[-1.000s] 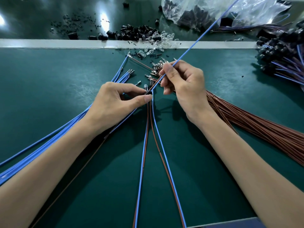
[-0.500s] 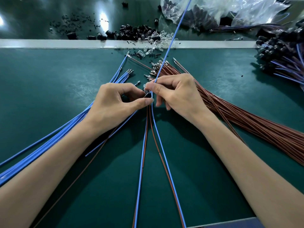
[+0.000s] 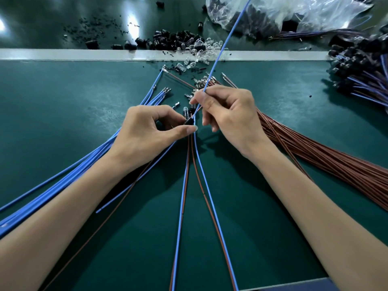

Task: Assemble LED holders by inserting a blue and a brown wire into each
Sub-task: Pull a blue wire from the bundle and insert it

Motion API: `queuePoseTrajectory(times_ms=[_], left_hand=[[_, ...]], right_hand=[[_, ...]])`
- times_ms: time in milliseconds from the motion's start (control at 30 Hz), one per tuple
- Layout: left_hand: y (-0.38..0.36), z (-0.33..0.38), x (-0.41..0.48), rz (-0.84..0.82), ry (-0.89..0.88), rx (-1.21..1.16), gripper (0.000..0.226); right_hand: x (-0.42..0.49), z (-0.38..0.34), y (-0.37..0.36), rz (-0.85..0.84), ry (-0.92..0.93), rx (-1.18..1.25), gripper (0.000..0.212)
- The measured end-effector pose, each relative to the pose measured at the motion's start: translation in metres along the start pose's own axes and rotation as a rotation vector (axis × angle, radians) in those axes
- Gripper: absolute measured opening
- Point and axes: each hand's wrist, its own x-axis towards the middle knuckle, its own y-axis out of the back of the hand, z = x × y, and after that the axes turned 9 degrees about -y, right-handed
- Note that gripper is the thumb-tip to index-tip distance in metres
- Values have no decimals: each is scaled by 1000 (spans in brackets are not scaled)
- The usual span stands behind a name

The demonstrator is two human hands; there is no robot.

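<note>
My left hand (image 3: 147, 131) pinches a small black LED holder (image 3: 189, 121) between thumb and fingers at the middle of the green mat. My right hand (image 3: 227, 116) pinches a blue wire (image 3: 222, 47) that runs up and away from the holder toward the top of the view; its lower end meets the holder. A bundle of blue wires (image 3: 63, 183) lies to the left and a bundle of brown wires (image 3: 327, 162) to the right. Two finished blue and brown wire pairs (image 3: 195, 185) trail from under the hands toward me.
Loose black holders (image 3: 168, 39) and clear LEDs (image 3: 201, 51) lie at the pale strip (image 3: 63, 54) across the mat. A plastic bag of parts (image 3: 273, 15) sits top right. Finished assemblies (image 3: 361, 68) pile at the right edge.
My right hand has swung the blue wire from slanting right to more upright and brought its end down to the holder. My left hand has stayed in place.
</note>
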Motion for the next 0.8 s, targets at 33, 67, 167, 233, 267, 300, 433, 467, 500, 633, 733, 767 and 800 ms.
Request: queuePoseTrajectory(times_ms=[33,67,167,233,267,300,433,467,500,633,733,767,800], left_hand=[[0,0,0,-2,-7,6,19],[0,0,0,-5,-12,8,21],[0,1,-1,-9,-24,1,26],[0,1,-1,-14,-34,-12,27],[1,1,-1,-17,-40,-18,26],[1,1,-1,-19,-44,-22,25],[0,0,0,13,-37,-25,17],[0,0,0,22,-33,-26,17],[0,0,1,26,-30,-25,19],[0,0,0,19,-24,-11,26],[-1,0,0,17,-24,-13,26],[-1,0,0,18,-24,-14,24],[-1,0,0,21,-25,-14,20]], right_hand=[[0,0,0,-10,2,-14,18],[-1,0,0,-19,5,-25,17],[-1,1,0,-61,17,-56,16],[-2,1,0,-97,16,-85,14],[-3,2,-1,-114,14,-96,13],[-3,2,0,-126,13,-104,12],[-3,2,0,-95,43,-90,16],[-3,1,0,-71,49,-47,15],[-2,-1,0,-42,54,9,12],[0,-3,2,76,60,100,16],[-2,-1,0,42,53,-7,16],[-2,0,-1,25,55,-46,16],[-2,1,-1,12,57,-81,16]])
